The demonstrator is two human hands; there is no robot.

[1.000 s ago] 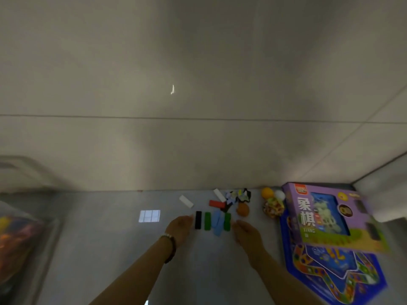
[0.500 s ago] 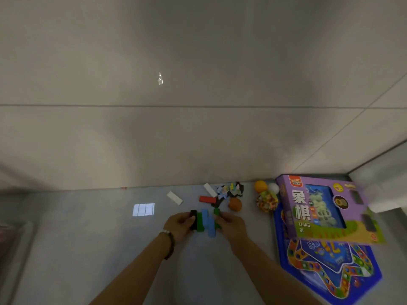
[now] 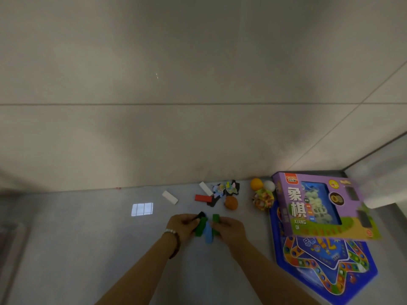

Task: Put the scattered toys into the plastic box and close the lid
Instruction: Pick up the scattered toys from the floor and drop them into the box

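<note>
Both hands hold a bunch of small toy blocks between them above the grey floor. My left hand (image 3: 183, 225) grips a black block (image 3: 200, 215) and a green block (image 3: 201, 226). My right hand (image 3: 229, 228) grips another green block (image 3: 216, 219), and a light blue block (image 3: 208, 234) is pressed between the two hands. Two white blocks (image 3: 169, 197), a red block (image 3: 203, 198), puzzle pieces (image 3: 225, 188) and an orange ball (image 3: 231, 202) lie on the floor beyond the hands. The plastic box shows only as a blurred edge (image 3: 8, 238) at far left.
A purple chess game box (image 3: 317, 205) lies on a blue game board (image 3: 326, 267) at right. A yellow ball (image 3: 256, 184), a white ball (image 3: 269, 186) and a multicoloured toy (image 3: 263, 199) sit beside it. The tiled wall rises right behind the toys.
My hands closed in from either side, pushed the black, green and blue blocks together and now hold them bunched and tilted. The view swung right, so the plastic box slid almost out of sight.
</note>
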